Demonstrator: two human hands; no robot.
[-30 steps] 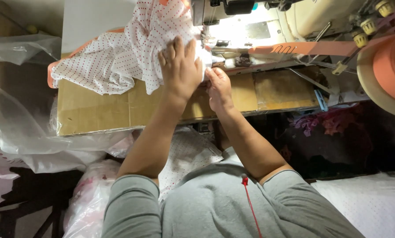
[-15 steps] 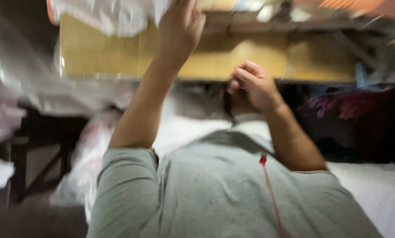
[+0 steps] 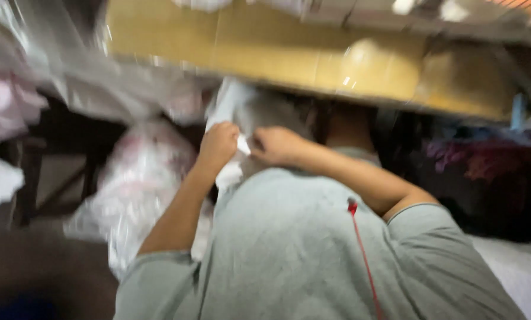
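— What did the hands have, just left of frame centre?
— The left hand [image 3: 219,145] was closed round a limp white piece of cloth [image 3: 233,133]; the right hand [image 3: 277,145] pinched its edge. It looked light and floppy, best gripped by the edges.
— And packages?
— Clear plastic bags of pale fabric [image 3: 126,184] at lower left, with the yellow-brown wooden worktop [image 3: 313,62] across the top.
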